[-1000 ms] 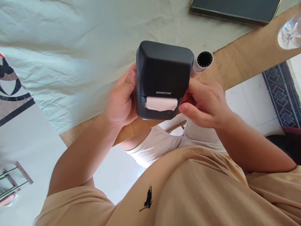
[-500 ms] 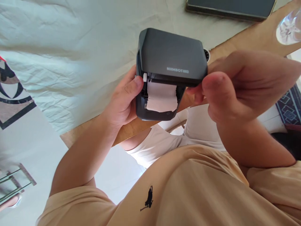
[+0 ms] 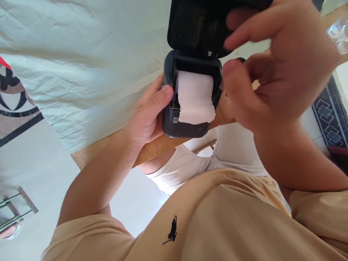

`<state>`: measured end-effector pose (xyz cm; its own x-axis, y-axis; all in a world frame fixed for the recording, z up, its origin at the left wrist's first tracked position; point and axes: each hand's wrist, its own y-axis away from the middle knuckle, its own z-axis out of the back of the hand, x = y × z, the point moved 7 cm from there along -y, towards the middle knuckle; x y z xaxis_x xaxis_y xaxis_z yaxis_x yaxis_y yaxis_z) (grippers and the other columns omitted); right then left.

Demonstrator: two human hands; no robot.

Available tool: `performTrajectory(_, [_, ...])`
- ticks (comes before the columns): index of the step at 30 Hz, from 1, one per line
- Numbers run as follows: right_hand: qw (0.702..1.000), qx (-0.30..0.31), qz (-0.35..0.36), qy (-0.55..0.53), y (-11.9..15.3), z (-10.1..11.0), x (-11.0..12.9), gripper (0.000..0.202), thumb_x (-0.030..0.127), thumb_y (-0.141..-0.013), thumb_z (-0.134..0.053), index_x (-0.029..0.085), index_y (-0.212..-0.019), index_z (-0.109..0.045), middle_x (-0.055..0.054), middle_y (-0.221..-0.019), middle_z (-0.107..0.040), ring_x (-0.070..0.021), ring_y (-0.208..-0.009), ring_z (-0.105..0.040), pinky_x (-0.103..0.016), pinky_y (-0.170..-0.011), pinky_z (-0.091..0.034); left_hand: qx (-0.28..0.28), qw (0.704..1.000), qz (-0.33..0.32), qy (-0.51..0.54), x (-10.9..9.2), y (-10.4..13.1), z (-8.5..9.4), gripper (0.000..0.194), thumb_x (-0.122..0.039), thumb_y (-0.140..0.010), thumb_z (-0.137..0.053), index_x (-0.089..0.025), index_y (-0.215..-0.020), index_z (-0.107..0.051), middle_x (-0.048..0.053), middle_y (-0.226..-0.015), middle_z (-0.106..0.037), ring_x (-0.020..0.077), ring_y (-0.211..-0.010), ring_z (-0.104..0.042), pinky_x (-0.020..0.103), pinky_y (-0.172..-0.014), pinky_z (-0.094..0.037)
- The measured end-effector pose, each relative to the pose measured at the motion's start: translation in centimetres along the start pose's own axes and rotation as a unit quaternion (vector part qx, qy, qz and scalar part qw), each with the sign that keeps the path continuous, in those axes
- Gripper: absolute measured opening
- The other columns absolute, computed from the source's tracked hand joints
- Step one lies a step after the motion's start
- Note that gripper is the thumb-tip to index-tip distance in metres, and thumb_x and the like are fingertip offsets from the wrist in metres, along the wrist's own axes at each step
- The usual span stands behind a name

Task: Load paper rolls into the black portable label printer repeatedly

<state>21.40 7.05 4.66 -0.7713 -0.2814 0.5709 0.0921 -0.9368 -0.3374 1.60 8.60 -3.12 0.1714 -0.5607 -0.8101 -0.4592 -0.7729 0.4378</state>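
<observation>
In my left hand (image 3: 150, 108) is a dark label printer (image 3: 187, 130), gripped by its side with the thumb along the edge. Its black lid (image 3: 194, 27) stands swung up, showing the hollow inside. A white paper roll (image 3: 196, 90) sits in the hollow, its ragged loose end hanging over the front near the power button. My right hand (image 3: 282, 69) is to the right of the printer, slightly blurred, fingers apart. Its fingertips overlap the lid's right part; whether they touch it I cannot tell.
Beneath the printer lies a table with a pale wrinkled cloth (image 3: 81, 72) and a bare wooden edge (image 3: 154, 148). A clear glass (image 3: 339, 34) stands at the far right. A patterned rug (image 3: 330, 116) and a metal rack (image 3: 19, 206) are on the floor.
The printer's lid has swung up and away from me, uncovering the paper roll. My right hand has moved up with its fingers spread; my left hand keeps its hold.
</observation>
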Motion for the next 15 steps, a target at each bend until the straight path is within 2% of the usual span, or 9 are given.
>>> performTrajectory(1, [0.999, 0.033, 0.001, 0.036, -0.3, -0.4, 0.1, 0.038, 0.046, -0.119, -0.047, 0.026, -0.124, -0.079, -0.003, -0.121, -0.078, -0.0156, -0.121, -0.078, -0.034, -0.095, -0.062, -0.004, 1.000, -0.006, -0.002, 0.1, 0.0, 0.0, 0.048, -0.064, -0.107, -0.071, -0.022, -0.131, -0.072, 0.013, -0.153, -0.078, 0.0468, -0.187, -0.038, 0.061, -0.133, -0.062])
performTrajectory(3, [0.984, 0.121, -0.020, 0.127, -0.6, -1.4, 0.0, 0.043, 0.044, -0.118, -0.041, 0.029, -0.121, -0.080, -0.001, -0.116, -0.079, -0.0117, -0.098, -0.072, -0.032, -0.077, -0.044, 0.004, 0.999, 0.003, -0.032, 0.3, 0.0, 0.0, 0.054, -0.068, -0.107, -0.067, -0.022, -0.135, -0.071, 0.012, -0.152, -0.077, 0.0487, -0.186, -0.040, 0.062, -0.130, -0.064])
performTrajectory(5, [0.962, 0.180, -0.044, 0.199, -1.0, -1.6, 0.1, 0.041, 0.044, -0.115, -0.042, 0.031, -0.126, -0.079, -0.001, -0.115, -0.079, -0.0124, -0.089, -0.065, -0.033, -0.072, -0.026, 0.020, 0.998, 0.017, -0.056, 0.5, 0.0, 0.0, 0.056, -0.068, -0.109, -0.064, -0.020, -0.138, -0.070, 0.012, -0.149, -0.077, 0.0489, -0.184, -0.042, 0.061, -0.130, -0.063])
performTrajectory(6, [0.953, 0.206, -0.057, 0.215, -1.3, -1.7, 0.3, 0.037, 0.044, -0.113, -0.046, 0.032, -0.128, -0.078, -0.002, -0.113, -0.079, -0.0130, -0.086, -0.062, -0.034, -0.073, -0.023, 0.022, 0.999, 0.009, -0.047, 0.5, -0.1, 0.1, 0.053, -0.066, -0.109, -0.067, -0.021, -0.137, -0.070, 0.012, -0.146, -0.078, 0.0475, -0.184, -0.043, 0.059, -0.130, -0.062])
performTrajectory(9, [0.931, 0.290, -0.076, 0.207, -2.4, -2.6, 1.4, 0.029, 0.044, -0.105, -0.061, 0.032, -0.128, -0.075, -0.004, -0.101, -0.076, -0.0106, -0.073, -0.051, -0.032, -0.075, -0.022, 0.020, 0.999, -0.027, 0.021, 0.4, -0.2, 0.1, 0.039, -0.057, -0.107, -0.075, -0.023, -0.125, -0.072, 0.012, -0.131, -0.082, 0.0413, -0.176, -0.054, 0.053, -0.130, -0.062])
performTrajectory(11, [0.920, 0.328, -0.085, 0.196, -3.0, -3.3, 2.0, 0.030, 0.037, -0.099, -0.067, 0.032, -0.128, -0.073, -0.004, -0.096, -0.074, -0.0106, -0.071, -0.051, -0.032, -0.075, -0.025, 0.008, 0.998, -0.037, 0.050, 0.5, -0.2, 0.0, 0.034, -0.054, -0.107, -0.078, -0.024, -0.121, -0.073, 0.010, -0.113, -0.080, 0.0388, -0.165, -0.064, 0.049, -0.126, -0.064])
performTrajectory(13, [0.916, 0.334, -0.096, 0.202, -3.3, -3.5, 2.3, 0.040, 0.032, -0.092, -0.070, 0.032, -0.132, -0.073, -0.004, -0.099, -0.076, -0.0148, -0.078, -0.058, -0.033, -0.075, -0.026, -0.007, 0.998, -0.038, 0.048, 0.7, -0.2, -0.2, 0.038, -0.054, -0.104, -0.082, -0.024, -0.124, -0.072, 0.007, -0.104, -0.076, 0.0386, -0.158, -0.070, 0.047, -0.121, -0.066])
performTrajectory(15, [0.922, 0.315, -0.107, 0.198, -3.0, -3.0, 2.0, 0.047, 0.031, -0.090, -0.070, 0.033, -0.137, -0.074, -0.003, -0.106, -0.079, -0.0186, -0.089, -0.065, -0.035, -0.078, -0.031, -0.027, 0.997, -0.049, 0.044, 0.5, -0.2, -0.3, 0.046, -0.057, -0.100, -0.087, -0.025, -0.128, -0.071, 0.007, -0.112, -0.078, 0.0399, -0.159, -0.070, 0.047, -0.120, -0.067])
